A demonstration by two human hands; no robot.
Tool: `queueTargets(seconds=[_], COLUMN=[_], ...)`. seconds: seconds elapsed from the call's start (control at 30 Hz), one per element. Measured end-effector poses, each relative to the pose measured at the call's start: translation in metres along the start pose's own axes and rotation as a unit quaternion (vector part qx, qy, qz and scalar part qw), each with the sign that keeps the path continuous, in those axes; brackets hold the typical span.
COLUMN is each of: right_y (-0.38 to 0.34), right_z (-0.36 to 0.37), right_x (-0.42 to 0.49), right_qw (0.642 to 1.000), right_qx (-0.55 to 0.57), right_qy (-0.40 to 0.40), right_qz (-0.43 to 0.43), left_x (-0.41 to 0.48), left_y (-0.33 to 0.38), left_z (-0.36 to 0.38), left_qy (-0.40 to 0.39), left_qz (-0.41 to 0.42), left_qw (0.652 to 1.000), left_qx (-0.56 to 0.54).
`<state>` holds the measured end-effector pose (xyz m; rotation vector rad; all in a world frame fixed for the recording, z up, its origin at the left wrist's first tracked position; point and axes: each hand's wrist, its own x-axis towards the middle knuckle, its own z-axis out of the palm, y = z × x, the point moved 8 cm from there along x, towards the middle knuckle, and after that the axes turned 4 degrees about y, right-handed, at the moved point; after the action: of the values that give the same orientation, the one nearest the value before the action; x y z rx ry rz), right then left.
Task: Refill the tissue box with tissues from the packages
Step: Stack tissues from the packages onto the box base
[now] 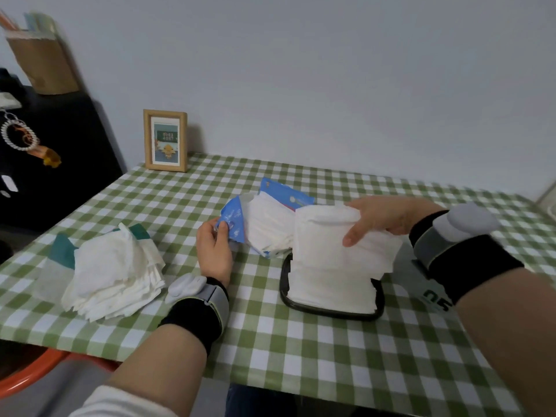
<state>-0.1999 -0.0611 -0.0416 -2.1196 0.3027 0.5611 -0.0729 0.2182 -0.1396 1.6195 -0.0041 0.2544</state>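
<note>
Soft matt paper tissues (337, 254); glossy blue plastic package (233, 221); wooden frame (165, 140).

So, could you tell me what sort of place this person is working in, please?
Probably a home: a green checked tablecloth, a small framed picture by the wall, and a brown paper bag on a dark cabinet.

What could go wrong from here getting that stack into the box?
The right hand holds the tissue stack only near its top, so the lower sheets could splay or fold over the rim of the tissue box instead of seating inside.
The left hand pinches just a corner of the blue package, so the tissues showing in its open end may spill out.
</note>
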Motion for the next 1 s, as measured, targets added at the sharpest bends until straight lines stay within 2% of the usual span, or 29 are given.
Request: queueTargets(seconds=[0.23,0.4,0.47,0.6,0.73,0.8,0.9,1.0], right_y=[0.032,0.037,0.036,0.028,0.015,0.011,0.018,0.015], right_z=[0.032,0.047,0.047,0.036,0.033,0.042,0.059,0.061], right_x=[0.009,0.019,0.024,0.024,0.007,0.001,-0.002,-0.009], right_qw=[0.997,0.997,0.995,0.974,0.947,0.937,0.934,0.904], right_qx=[-0.051,-0.062,-0.096,-0.204,-0.227,-0.243,-0.252,-0.252], right_qy=[-0.028,-0.035,-0.011,0.093,0.173,0.169,0.166,0.251], right_qz=[0.043,0.035,0.019,-0.042,-0.145,-0.183,-0.192,-0.236], left_x=[-0.003,-0.002,-0.002,-0.002,-0.001,-0.001,0.0,-0.001], left_y=[0.006,0.007,0.008,0.008,0.006,0.005,0.005,0.006], left_z=[-0.002,0.0,-0.001,-0.002,-0.001,-0.001,-0.001,0.0], left_qy=[0.009,0.009,0.013,0.017,0.015,0.015,0.014,0.014], left_qz=[0.01,0.012,0.015,0.012,0.01,0.009,0.014,0.022], left_qw=[0.999,0.999,0.998,0.998,0.998,0.998,0.997,0.997], left_qx=[0.043,0.051,0.056,0.059,0.062,0.063,0.071,0.072])
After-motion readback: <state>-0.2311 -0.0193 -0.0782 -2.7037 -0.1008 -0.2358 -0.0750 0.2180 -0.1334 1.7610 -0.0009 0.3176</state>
